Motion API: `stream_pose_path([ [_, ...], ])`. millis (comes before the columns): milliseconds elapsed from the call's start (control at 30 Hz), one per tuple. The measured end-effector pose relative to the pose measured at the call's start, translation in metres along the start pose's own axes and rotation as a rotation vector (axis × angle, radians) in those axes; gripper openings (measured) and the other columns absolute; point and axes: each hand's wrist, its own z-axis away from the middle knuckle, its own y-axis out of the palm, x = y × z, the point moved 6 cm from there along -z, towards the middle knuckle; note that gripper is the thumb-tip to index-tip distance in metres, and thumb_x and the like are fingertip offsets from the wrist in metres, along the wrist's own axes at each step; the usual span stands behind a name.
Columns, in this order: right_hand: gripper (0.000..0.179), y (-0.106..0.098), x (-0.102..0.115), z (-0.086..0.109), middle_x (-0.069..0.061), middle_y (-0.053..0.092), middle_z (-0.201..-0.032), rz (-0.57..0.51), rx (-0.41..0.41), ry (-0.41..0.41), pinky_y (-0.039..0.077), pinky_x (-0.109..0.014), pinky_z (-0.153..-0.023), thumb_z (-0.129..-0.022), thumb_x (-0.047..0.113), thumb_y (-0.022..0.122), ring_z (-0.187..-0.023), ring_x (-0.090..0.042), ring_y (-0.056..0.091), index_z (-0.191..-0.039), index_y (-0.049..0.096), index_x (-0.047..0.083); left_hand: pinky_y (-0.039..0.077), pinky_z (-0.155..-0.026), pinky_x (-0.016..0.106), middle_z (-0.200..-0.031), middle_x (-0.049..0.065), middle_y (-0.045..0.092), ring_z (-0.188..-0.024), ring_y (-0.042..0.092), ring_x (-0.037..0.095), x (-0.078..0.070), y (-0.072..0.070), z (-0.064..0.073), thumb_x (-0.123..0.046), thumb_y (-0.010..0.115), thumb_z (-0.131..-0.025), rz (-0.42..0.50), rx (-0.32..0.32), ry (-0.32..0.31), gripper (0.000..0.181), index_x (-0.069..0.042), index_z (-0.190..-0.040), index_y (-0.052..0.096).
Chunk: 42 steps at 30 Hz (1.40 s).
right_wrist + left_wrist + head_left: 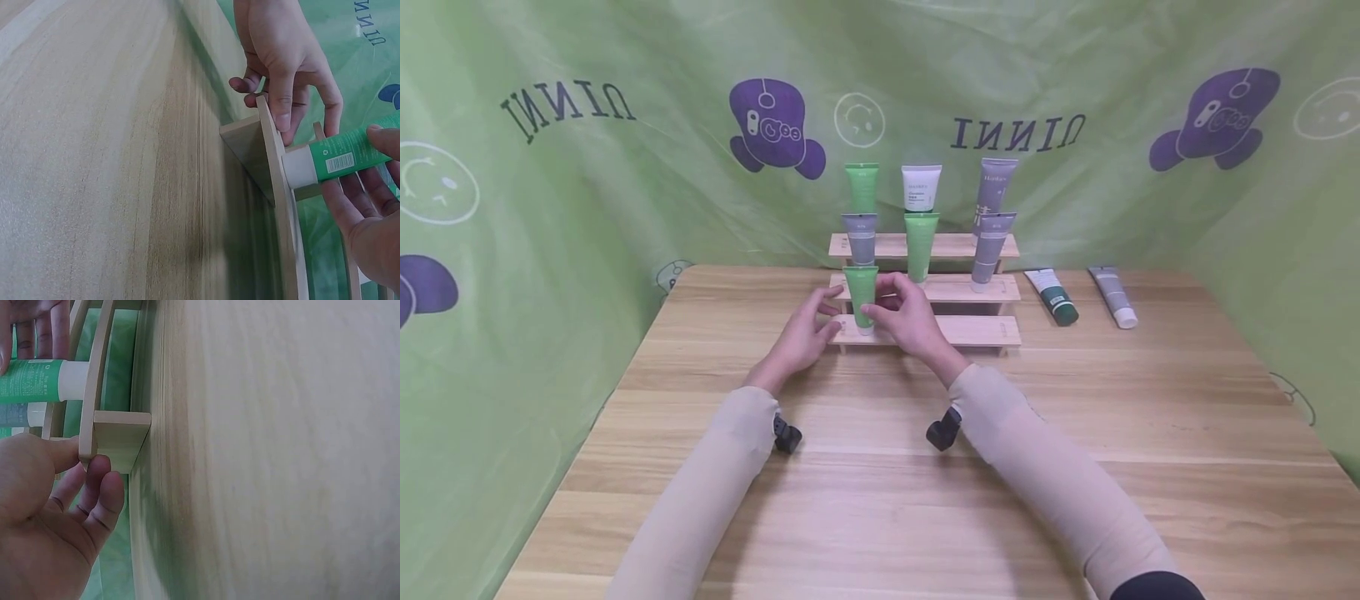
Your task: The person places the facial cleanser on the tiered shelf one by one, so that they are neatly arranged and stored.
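A green squeeze tube (862,287) stands cap-down at the left end of the lowest board (962,331) of a wooden three-step rack. My right hand (912,319) holds this tube between thumb and fingers from its right side. In the right wrist view the tube's white cap (300,167) meets the board. My left hand (801,340) pinches the board's left end, thumb on top and fingertips beneath, as the left wrist view shows.
On the middle step stand a grey tube (862,237), another green tube (919,250) and a second grey tube (992,250). The top step carries green, white (920,187) and purple-grey tubes. A dark green-and-white tube (1054,298) and a grey tube (1114,297) lie right of the rack.
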Motion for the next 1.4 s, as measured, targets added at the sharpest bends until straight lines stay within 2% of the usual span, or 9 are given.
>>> stream_pose_path([
  [500,0.039,-0.007,-0.004,0.001,-0.017,0.064,-0.114,0.014,0.004,-0.019,0.057,-0.033,-0.096,-0.087,-0.002,0.076,-0.105,-0.030,0.066,-0.122,0.059,-0.002,0.058,-0.094,0.043,-0.129,0.014,0.057,-0.120,0.056,0.030,0.000,0.006,-0.005,-0.001,0.060,-0.099,0.004,0.014,0.008,0.061,-0.020,-0.152,0.038],
  [667,0.036,-0.012,-0.010,0.006,-0.017,0.065,-0.113,-0.013,0.018,0.026,0.058,-0.033,-0.094,-0.086,-0.003,0.076,-0.105,-0.030,0.066,-0.118,0.060,-0.002,0.059,-0.093,0.040,-0.131,0.013,0.056,-0.118,0.057,0.029,0.004,0.008,-0.004,-0.002,0.060,-0.099,0.011,0.029,-0.008,0.063,-0.021,-0.154,0.036],
  [800,0.035,-0.018,-0.014,0.011,-0.015,0.066,-0.115,-0.030,0.038,0.081,0.060,-0.033,-0.089,-0.087,0.001,0.077,-0.106,-0.027,0.066,-0.117,0.060,0.000,0.061,-0.083,0.037,-0.129,0.014,0.057,-0.112,0.060,0.030,0.004,0.007,-0.004,-0.001,0.061,-0.098,0.020,0.022,-0.011,0.064,-0.021,-0.154,0.036],
  [933,0.036,-0.030,-0.013,0.018,-0.019,0.063,-0.119,-0.036,0.067,0.108,0.062,-0.034,-0.086,-0.087,0.004,0.078,-0.108,-0.028,0.064,-0.118,0.060,0.000,0.062,-0.078,0.035,-0.127,0.013,0.057,-0.106,0.061,0.029,0.003,0.006,-0.005,-0.001,0.061,-0.098,0.021,0.014,-0.004,0.063,-0.022,-0.153,0.037],
  [1100,0.037,-0.051,-0.010,0.032,-0.021,0.062,-0.121,0.005,0.111,0.126,0.061,-0.034,-0.089,-0.088,0.003,0.076,-0.108,-0.031,0.064,-0.119,0.059,-0.005,0.062,-0.077,0.035,-0.130,0.013,0.056,-0.102,0.062,0.029,0.003,0.006,-0.006,0.000,0.061,-0.097,0.031,0.017,-0.007,0.063,-0.021,-0.153,0.037],
  [1267,0.036,-0.075,-0.007,0.048,-0.020,0.063,-0.119,0.052,0.106,0.132,0.060,-0.030,-0.089,-0.088,0.003,0.077,-0.108,-0.032,0.065,-0.118,0.059,-0.005,0.062,-0.076,0.035,-0.129,0.014,0.056,-0.098,0.063,0.030,0.005,0.005,-0.006,0.000,0.061,-0.097,0.035,0.026,-0.006,0.063,-0.020,-0.152,0.037],
  [1400,0.037,-0.091,-0.008,0.061,-0.027,0.061,-0.122,0.022,0.114,0.160,0.062,-0.035,-0.087,-0.089,0.000,0.075,-0.107,-0.031,0.066,-0.121,0.057,-0.007,0.062,-0.074,0.035,-0.126,0.015,0.056,-0.093,0.064,0.030,0.005,0.001,-0.005,0.001,0.061,-0.098,0.030,0.020,-0.002,0.064,-0.020,-0.153,0.037],
])
